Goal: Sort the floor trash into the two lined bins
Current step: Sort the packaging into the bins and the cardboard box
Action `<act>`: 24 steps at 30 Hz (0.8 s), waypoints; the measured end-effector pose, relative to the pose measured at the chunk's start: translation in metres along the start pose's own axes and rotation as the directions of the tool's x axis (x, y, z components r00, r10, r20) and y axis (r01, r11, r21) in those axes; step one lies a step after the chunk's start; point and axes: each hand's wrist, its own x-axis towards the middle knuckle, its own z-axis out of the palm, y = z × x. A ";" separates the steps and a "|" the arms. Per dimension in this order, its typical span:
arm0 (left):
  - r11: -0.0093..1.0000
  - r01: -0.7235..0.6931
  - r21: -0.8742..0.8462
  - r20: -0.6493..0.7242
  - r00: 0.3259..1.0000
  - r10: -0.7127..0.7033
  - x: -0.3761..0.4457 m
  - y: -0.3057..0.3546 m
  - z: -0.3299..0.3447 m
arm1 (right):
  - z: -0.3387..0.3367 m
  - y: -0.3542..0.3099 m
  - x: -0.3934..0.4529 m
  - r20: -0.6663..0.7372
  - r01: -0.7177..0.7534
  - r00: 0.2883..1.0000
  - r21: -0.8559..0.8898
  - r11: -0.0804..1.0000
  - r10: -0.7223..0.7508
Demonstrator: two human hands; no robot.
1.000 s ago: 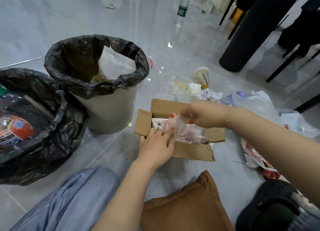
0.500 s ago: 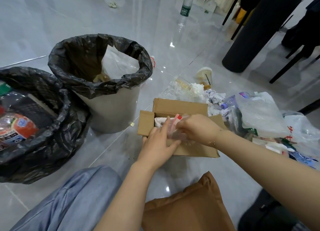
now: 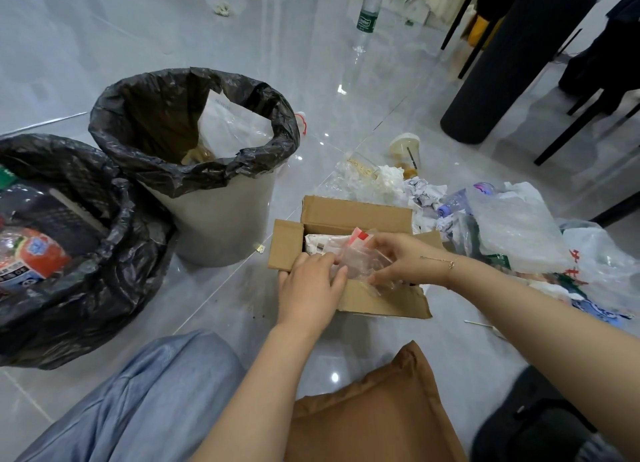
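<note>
Both hands, left hand (image 3: 313, 285) and right hand (image 3: 403, 261), fingers curled, pinch clear plastic bag (image 3: 360, 262) over open cardboard box (image 3: 356, 216) at centre frame, white packet (image 3: 320, 244) inside. Lined grey bin (image 3: 221, 219) upper left holds clear bag; black-lined bin (image 3: 104, 288) at left edge holds packaging.

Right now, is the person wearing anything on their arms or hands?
Both forearms are bare, with no sleeves or gloves in view. The right hand has a thin gold-coloured chain bracelet with a tiny charm at the wrist. The left hand wears nothing that I can see: no ring, watch or bracelet.
</note>
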 end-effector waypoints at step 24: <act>0.985 -0.023 -0.172 0.045 0.999 0.031 0.002 -0.006 -0.001 | 0.019 0.015 0.029 -0.067 0.017 0.997 -0.193 0.981 -0.031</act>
